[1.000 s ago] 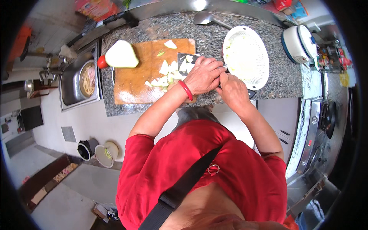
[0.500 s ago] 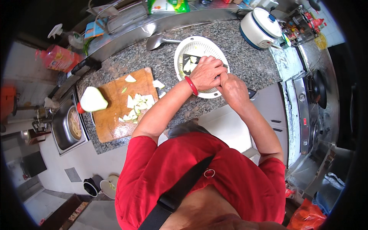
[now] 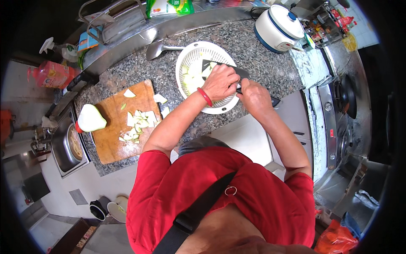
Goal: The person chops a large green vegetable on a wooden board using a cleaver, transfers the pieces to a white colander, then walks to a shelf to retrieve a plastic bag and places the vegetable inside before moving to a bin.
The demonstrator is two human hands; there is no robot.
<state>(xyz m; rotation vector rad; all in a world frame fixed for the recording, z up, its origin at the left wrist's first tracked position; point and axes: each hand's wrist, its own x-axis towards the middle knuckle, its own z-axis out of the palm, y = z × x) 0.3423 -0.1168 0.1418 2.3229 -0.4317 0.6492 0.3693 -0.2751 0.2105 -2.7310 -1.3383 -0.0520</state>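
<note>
Above a white oval colander [image 3: 182,82], my right hand [image 3: 256,97] is closed round a cleaver-like kitchen knife [image 3: 241,73] with a wide dark blade and a dark handle. My left hand [image 3: 219,82], a red bangle at its wrist, lies over the blade with bent fingers; its fingertips are hidden. Pale cut pieces of gourd [image 3: 192,80] lie in the colander, some beside the blade. To the left, a wooden cutting board [image 3: 110,142] bears more chopped pieces [image 3: 138,122] and a large uncut chunk of gourd [image 3: 91,118] with green rind. Two slices [image 3: 160,98] rest off its right edge.
A metal spatula [image 3: 156,50] lies behind the colander on the speckled counter [image 3: 127,67]. A white rice cooker [image 3: 277,29] stands at the back right, near the stove [image 3: 330,106]. At the left is a steel sink [image 3: 63,148]; a pink bottle [image 3: 53,75] stands behind it.
The view has shifted, so the counter things appear further left. More dark blade shows to the right of my left hand, and more gourd pieces show loose in the colander.
</note>
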